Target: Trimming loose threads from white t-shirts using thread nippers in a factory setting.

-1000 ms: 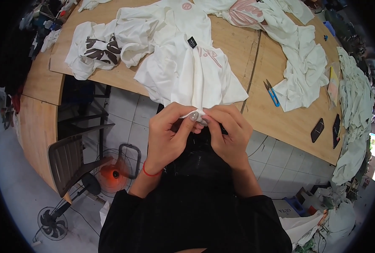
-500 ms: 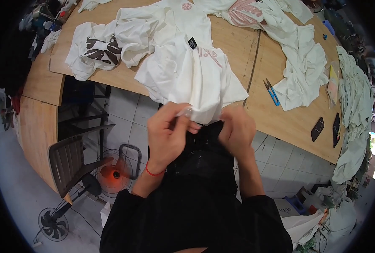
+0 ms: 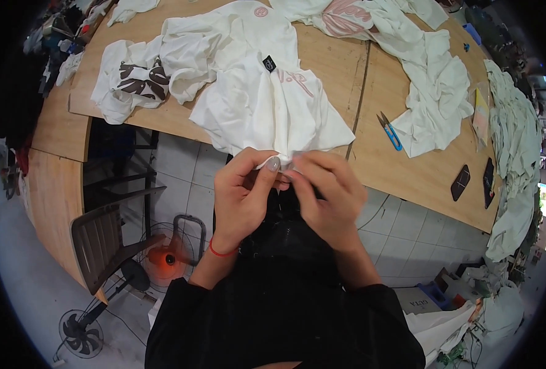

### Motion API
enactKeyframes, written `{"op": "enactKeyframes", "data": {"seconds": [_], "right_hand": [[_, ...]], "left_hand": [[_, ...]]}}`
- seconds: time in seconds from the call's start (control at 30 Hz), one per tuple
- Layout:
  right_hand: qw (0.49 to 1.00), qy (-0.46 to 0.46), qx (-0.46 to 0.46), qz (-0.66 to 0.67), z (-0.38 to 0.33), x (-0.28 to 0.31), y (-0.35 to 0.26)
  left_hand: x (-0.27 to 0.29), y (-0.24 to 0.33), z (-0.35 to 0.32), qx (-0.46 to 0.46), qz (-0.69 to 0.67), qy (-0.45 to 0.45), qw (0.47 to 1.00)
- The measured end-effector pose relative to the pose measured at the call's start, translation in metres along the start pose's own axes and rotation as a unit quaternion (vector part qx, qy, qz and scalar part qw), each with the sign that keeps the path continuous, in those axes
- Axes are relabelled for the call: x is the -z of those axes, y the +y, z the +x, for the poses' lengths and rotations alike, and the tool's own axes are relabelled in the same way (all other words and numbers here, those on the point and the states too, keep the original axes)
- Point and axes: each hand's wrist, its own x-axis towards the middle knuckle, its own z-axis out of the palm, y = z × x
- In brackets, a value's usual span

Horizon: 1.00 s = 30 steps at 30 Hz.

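A white garment [image 3: 236,107] with pink lettering and a small black label [image 3: 269,63] lies bunched at the table's front edge, its near edge drawn over toward me. My left hand [image 3: 243,190] pinches that edge between thumb and fingers. Close beside it, my right hand [image 3: 333,195] has its thumb and fingertips closed on the same edge, slightly blurred. The fingertips hide the exact spot they grip. Blue-handled thread snips [image 3: 391,132] lie on the table to the right, apart from both hands.
More white garments [image 3: 432,86] spread over the wooden table [image 3: 408,178], one with a dark print [image 3: 142,80] at left. Two dark flat objects [image 3: 460,183] rest near the right edge. A chair [image 3: 101,246] and an orange-centred fan [image 3: 167,259] stand below left.
My right hand has moved left and in to the garment's edge, beside my left hand. The left hand keeps its pinch. The whole view has shifted slightly.
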Motion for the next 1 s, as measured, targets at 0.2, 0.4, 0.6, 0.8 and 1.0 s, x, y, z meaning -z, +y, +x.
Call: {"op": "enactKeyframes", "data": {"seconds": [0.2, 0.4, 0.6, 0.8, 1.0], "right_hand": [[0.997, 0.017, 0.058, -0.048, -0.004, -0.021, 0.013], [0.975, -0.01, -0.159, 0.152, -0.003, 0.001, 0.018], [0.997, 0.028, 0.066, -0.028, -0.004, -0.025, 0.015], [0.995, 0.004, -0.076, 0.071, -0.007, -0.023, 0.017], [0.95, 0.03, -0.205, 0.235, -0.009, 0.005, 0.021]], "left_hand": [[0.0, 0.002, -0.002, -0.04, 0.052, -0.016, 0.998], [0.008, 0.001, 0.0, 0.011, 0.008, 0.033, 0.999], [-0.005, 0.001, 0.002, -0.012, 0.023, 0.002, 1.0], [0.001, -0.004, 0.0, -0.003, 0.024, 0.001, 1.0], [0.012, -0.002, 0.002, 0.028, 0.005, 0.033, 0.999]]}}
